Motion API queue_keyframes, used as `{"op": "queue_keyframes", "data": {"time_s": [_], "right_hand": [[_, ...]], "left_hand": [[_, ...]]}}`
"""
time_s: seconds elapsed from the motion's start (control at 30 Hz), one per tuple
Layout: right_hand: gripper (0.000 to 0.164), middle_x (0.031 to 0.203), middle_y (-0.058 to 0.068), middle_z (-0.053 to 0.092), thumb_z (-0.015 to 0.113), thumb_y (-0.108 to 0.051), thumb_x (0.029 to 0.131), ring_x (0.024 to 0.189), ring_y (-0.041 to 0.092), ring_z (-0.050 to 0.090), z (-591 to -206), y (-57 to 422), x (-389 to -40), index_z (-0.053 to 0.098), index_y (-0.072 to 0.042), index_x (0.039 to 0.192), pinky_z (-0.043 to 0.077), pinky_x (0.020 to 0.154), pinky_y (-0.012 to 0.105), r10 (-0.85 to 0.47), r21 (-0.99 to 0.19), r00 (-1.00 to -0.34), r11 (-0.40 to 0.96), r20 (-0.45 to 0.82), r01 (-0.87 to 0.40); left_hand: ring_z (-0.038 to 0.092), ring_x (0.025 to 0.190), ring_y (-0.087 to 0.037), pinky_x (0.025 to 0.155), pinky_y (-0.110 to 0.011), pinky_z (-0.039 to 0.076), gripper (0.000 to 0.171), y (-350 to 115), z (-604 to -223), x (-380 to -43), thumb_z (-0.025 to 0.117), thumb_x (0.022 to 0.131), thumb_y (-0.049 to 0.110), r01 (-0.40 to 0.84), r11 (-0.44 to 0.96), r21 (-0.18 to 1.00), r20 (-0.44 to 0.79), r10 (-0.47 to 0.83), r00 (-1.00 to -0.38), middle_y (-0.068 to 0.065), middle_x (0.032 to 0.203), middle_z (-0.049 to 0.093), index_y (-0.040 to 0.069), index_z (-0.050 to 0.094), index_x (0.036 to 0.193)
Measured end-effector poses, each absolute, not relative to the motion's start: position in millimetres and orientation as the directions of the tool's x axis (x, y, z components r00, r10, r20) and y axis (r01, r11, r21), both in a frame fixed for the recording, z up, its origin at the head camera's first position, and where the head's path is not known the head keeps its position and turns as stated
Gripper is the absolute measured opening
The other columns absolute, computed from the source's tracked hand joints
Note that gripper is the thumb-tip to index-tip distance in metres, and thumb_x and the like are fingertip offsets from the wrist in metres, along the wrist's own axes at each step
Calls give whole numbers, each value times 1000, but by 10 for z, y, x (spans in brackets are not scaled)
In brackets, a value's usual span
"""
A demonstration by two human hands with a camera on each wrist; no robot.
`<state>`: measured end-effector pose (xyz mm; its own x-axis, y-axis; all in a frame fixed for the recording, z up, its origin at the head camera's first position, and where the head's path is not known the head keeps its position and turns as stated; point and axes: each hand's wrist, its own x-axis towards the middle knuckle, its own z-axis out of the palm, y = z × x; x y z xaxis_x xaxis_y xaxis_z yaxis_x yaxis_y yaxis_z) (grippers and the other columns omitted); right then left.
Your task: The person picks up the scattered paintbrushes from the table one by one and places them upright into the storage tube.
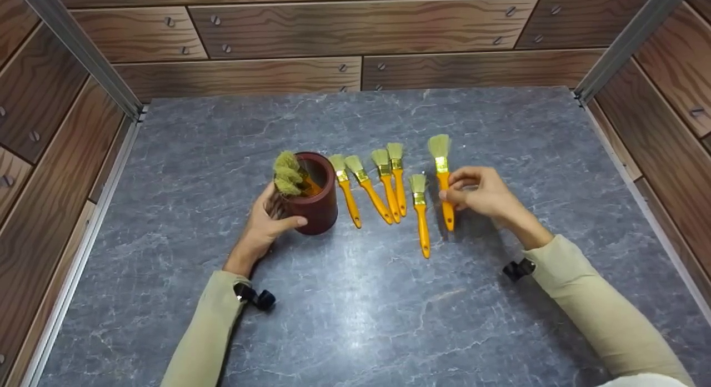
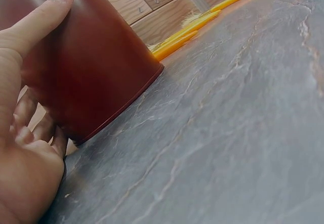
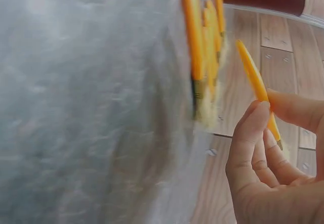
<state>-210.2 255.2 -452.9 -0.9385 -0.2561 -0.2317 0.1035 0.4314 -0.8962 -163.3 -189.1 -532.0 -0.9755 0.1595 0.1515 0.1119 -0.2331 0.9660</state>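
Note:
My left hand [image 1: 264,223] grips a dark red cylindrical cup [image 1: 319,212] from its left side, the thumb laid along the front wall. Inside the cup stand several paintbrushes, their pale bristles [image 1: 288,176] leaning out over the left rim. To the right, my right hand [image 1: 483,192] pinches a paintbrush [image 1: 446,195] by its orange handle between thumb and fingertips, bristles pointing away from me. In the right wrist view that handle [image 3: 253,75] is held above the table. Just left of it lies another paintbrush [image 1: 422,223] on the tabletop.
Several more orange-handled paintbrushes [image 1: 371,195] lie in a loose row between the cup and the right hand. The grey marbled table [image 1: 355,298] is bordered by wood-patterned walls [image 1: 355,29] at the back and both sides, with metal posts [image 1: 83,51] at the corners.

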Motion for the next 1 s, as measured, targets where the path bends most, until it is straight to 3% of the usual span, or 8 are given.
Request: {"op": "queue_keyframes", "data": {"time_s": [0.17, 0.47, 1.0], "right_hand": [[33, 101, 8, 74, 83, -14, 95, 83, 18, 74, -4410, 2499, -2091, 68, 4, 118, 69, 78, 45, -275, -916, -944, 396, -183, 62], [29, 95, 4, 77, 85, -13, 93, 80, 16, 75, -4202, 2305, -2052, 72, 6, 111, 68, 71, 32, -279, -935, -960, 347, -28, -73], [20, 100, 12, 79, 79, -14, 98, 82, 21, 77, -3889, 1914, -2081, 75, 2, 110, 68, 73, 34, -310, -930, -942, 290, 130, -224]], "left_hand": [[46, 153, -23, 129, -34, 37, 104, -1892, -5328, -1638, 88, 80, -11, 111, -236, 965, 151, 161, -975, -11, 163, 50, 12, 36, 167], [49, 151, -24, 128, -35, 40, 104, -1890, -5341, -1646, 87, 79, -14, 121, -249, 961, 162, 149, -975, -12, 161, 52, 11, 36, 167], [45, 154, -23, 129, -35, 38, 104, -1896, -5335, -1639, 88, 81, -10, 106, -211, 972, 138, 146, -980, -10, 164, 49, 14, 35, 168]]}}
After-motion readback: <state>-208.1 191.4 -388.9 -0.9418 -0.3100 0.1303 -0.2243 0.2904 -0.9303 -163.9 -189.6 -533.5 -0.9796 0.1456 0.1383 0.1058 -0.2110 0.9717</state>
